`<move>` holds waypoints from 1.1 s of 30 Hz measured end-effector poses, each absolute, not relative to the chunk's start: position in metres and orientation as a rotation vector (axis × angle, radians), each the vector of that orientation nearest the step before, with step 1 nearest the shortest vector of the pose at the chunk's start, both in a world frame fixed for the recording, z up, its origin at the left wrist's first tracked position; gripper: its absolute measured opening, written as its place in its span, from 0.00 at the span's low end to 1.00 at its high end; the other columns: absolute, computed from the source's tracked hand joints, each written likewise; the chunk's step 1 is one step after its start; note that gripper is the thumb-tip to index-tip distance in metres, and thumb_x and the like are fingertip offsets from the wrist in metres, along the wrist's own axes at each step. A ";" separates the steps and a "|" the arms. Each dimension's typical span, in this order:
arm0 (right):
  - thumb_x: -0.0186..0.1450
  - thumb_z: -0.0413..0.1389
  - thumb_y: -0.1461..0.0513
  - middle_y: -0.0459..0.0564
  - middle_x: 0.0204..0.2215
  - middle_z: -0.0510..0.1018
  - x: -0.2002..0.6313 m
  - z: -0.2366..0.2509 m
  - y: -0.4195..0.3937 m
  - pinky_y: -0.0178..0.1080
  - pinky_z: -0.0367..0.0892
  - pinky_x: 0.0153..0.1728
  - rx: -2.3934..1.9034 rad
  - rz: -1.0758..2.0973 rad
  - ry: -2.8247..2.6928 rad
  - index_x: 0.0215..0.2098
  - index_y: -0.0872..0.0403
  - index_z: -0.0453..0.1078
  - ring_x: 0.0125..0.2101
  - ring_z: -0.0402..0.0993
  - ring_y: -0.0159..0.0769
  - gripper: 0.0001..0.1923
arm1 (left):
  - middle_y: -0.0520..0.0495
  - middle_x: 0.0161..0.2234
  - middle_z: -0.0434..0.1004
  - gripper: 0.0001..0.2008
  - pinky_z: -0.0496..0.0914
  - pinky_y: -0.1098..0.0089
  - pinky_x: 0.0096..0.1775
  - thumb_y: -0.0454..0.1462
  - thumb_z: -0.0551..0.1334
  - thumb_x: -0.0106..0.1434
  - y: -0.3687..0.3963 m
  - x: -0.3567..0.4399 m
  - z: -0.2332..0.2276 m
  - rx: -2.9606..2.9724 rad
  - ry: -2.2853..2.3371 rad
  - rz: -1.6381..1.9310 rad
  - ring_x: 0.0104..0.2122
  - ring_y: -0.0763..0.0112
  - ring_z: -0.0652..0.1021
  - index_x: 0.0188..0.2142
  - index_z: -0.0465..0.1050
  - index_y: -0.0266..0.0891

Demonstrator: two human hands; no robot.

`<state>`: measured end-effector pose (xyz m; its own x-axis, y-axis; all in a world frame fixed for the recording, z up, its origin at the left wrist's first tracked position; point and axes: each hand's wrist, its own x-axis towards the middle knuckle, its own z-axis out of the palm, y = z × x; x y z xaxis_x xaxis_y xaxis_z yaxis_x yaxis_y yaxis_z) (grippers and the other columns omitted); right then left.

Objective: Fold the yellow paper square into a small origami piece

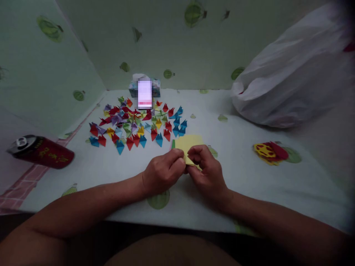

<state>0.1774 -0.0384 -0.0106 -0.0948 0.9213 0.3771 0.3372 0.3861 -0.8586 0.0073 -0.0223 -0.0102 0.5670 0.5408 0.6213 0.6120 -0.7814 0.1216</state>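
Observation:
Between both hands is a small piece of folded yellow paper [189, 160], angled down to the right. My left hand [165, 170] pinches its left side, fingers curled. My right hand [206, 170] grips the lower right part between thumb and bent fingers; some of its fingertips are hidden. Just behind the hands lies a stack of yellow paper sheets [190, 142], with green and pink edges showing at its left. Beyond, to the left, many folded paper cranes [135, 140] in red, blue, yellow, green and purple spread over the table.
A lit phone [144, 94] leans against a tissue box [156, 88] at the back. A red drink can [46, 151] stands at the left. A white plastic bag [271, 81] bulges at the right, behind a red and yellow object [270, 152]. Walls border the patterned tablecloth [111, 195].

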 end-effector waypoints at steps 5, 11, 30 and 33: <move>0.57 0.51 0.71 0.44 0.30 0.71 0.180 -0.009 -0.041 0.37 0.68 0.30 -1.116 0.634 -1.660 0.39 0.49 0.61 0.29 0.72 0.33 0.15 | 0.45 0.37 0.77 0.08 0.71 0.73 0.33 0.30 0.57 0.66 -0.020 0.004 -0.013 -2.648 -0.916 -1.093 0.33 0.71 0.76 0.30 0.66 0.40; 0.59 0.50 0.73 0.45 0.33 0.73 0.182 -0.009 -0.041 0.37 0.70 0.31 -1.054 0.521 -1.752 0.42 0.48 0.60 0.31 0.75 0.34 0.17 | 0.44 0.39 0.76 0.07 0.73 0.71 0.35 0.28 0.59 0.63 -0.021 0.007 -0.012 -2.737 -0.848 -1.330 0.36 0.70 0.76 0.33 0.65 0.40; 0.68 0.49 0.71 0.47 0.24 0.76 0.190 -0.013 -0.020 0.39 0.65 0.27 -0.701 -0.237 -2.217 0.50 0.57 0.63 0.23 0.71 0.37 0.13 | 0.51 0.21 0.74 0.13 0.68 0.75 0.28 0.43 0.65 0.60 -0.010 0.005 0.022 -2.979 -2.840 -1.851 0.22 0.76 0.73 0.26 0.74 0.34; 0.64 0.50 0.72 0.51 0.29 0.79 0.190 -0.016 -0.020 0.38 0.68 0.28 -0.832 -0.100 -2.127 0.47 0.55 0.63 0.27 0.74 0.38 0.14 | 0.51 0.21 0.74 0.11 0.67 0.75 0.28 0.41 0.66 0.60 -0.008 0.006 0.019 -2.984 -2.894 -1.859 0.22 0.77 0.73 0.26 0.74 0.35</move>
<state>0.1901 -0.0197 -0.0155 -0.4367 0.5275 0.7287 0.5934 0.7777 -0.2074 0.0057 -0.0083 0.0192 0.3390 0.8856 -0.3175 0.0793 0.3094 0.9476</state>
